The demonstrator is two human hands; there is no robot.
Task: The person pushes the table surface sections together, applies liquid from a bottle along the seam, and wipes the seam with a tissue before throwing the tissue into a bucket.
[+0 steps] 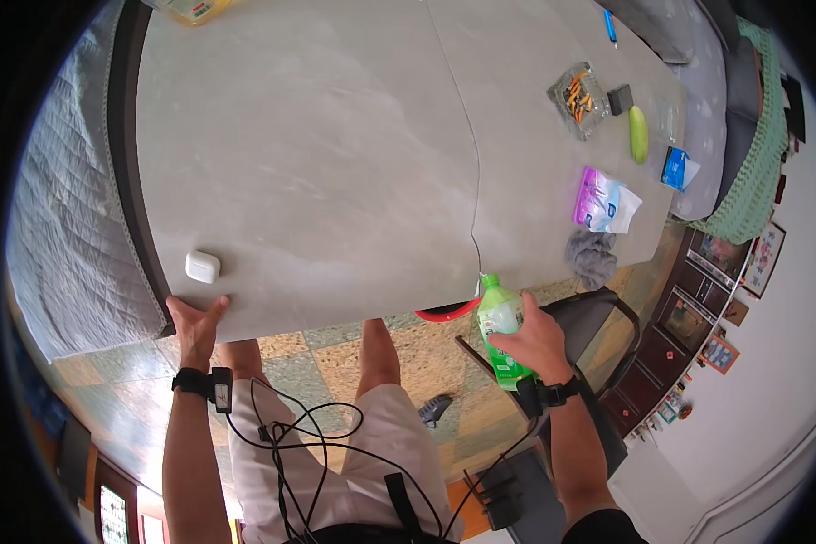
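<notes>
My right hand (537, 341) is wrapped round a green plastic drink bottle (500, 313) with a green cap. The bottle is held tilted slightly just off the table's front edge, and part of its label is behind my fingers. My left hand (197, 319) rests at the front left edge of the grey table (317, 181), thumb and fingers apart, with nothing in it. Just beyond that hand lies a white earbud case (202, 267).
At the right are an ashtray with cigarette butts (578, 100), a cucumber (639, 134), a tissue pack (600, 201) and a grey cloth (592, 258). A thin cable (473, 154) crosses the tabletop. Below the edge sit a red-rimmed bin (446, 314) and a dark chair (598, 326).
</notes>
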